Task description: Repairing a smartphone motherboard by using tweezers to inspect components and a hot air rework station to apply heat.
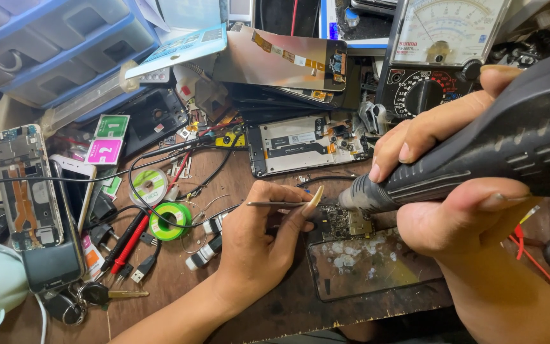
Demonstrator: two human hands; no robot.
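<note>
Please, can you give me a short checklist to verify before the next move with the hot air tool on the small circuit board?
1. Right hand grips hot air tool firmly: ok.
2. Nozzle aimed down at circuit board: ok.
3. Left hand holds tweezers, tip near the board: ok.
4. Board resting on glass panel: ok.
5. Nozzle heat: cannot tell.
6. Wires, solder spool away from nozzle: ok.

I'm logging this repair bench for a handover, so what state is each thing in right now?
Left hand: pinching thin metal tweezers, tips at the board.
Right hand: gripping the black ribbed hot-air handpiece, nozzle down over the board.
Small dark circuit board: bare, lying on a smeared glass panel.
Black-framed phone: back off, insides exposed.
Green solder spool: lying flat.
Analog multimeter: propped up, needle resting left.
</note>
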